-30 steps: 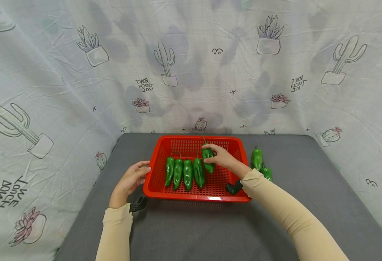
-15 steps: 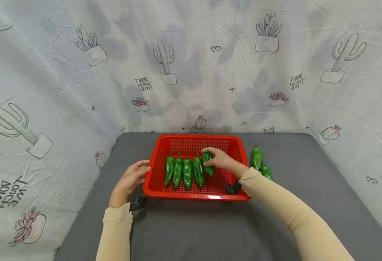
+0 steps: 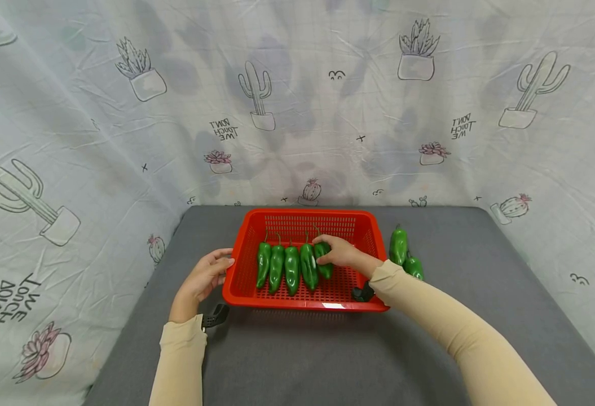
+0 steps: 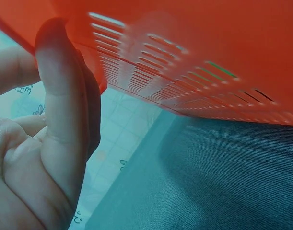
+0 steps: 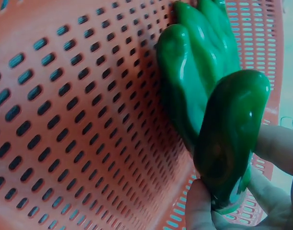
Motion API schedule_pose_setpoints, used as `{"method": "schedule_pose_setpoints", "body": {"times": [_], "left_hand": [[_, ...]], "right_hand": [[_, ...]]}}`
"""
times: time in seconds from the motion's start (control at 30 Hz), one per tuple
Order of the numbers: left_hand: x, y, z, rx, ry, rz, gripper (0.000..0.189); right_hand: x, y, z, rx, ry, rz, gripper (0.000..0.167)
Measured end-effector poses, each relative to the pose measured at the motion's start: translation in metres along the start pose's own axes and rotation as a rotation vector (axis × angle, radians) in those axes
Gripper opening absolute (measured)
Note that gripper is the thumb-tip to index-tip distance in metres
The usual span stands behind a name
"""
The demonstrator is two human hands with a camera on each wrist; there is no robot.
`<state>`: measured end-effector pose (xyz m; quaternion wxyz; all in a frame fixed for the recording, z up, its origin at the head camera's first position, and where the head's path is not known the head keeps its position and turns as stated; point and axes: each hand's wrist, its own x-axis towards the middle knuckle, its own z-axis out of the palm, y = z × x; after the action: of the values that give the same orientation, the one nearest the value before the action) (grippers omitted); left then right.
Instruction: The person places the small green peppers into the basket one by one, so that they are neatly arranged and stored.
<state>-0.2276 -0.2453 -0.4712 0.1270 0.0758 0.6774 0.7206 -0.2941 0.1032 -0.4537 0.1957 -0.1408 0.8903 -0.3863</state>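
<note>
A red plastic basket (image 3: 277, 301) with slotted walls stands on the grey table. At its left end my left hand (image 3: 207, 275) holds the rim, the thumb (image 4: 62, 91) bent over it in the left wrist view. Inside the basket, my right hand (image 3: 342, 252) pinches a green pepper (image 3: 324, 272) between thumb and fingers. Several more green peppers (image 3: 292, 270) lie side by side to its left, stems toward the back. In the right wrist view the held pepper (image 5: 232, 139) is low over the basket floor (image 5: 79, 124), close beside the nearest pepper (image 5: 177, 81) of the row.
Two or more green peppers (image 3: 399, 245) lie on the grey tabletop (image 3: 297, 361) just right of the basket, partly behind the right forearm. A white curtain (image 3: 307, 101) printed with cacti hangs around the table's back and sides.
My right hand has lowered the pepper toward the basket floor and brought it slightly nearer, beside the row. The left hand stays on the rim.
</note>
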Motion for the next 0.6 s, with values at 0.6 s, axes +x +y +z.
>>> {"method": "schedule_pose_setpoints", "body": {"times": [0.6], "left_hand": [[-0.0005,0.0013,0.0009,0.002,0.008,-0.004,0.049]], "right_hand": [[0.0031,0.0010,0.0048,-0.130,0.001,0.014,0.058]]}}
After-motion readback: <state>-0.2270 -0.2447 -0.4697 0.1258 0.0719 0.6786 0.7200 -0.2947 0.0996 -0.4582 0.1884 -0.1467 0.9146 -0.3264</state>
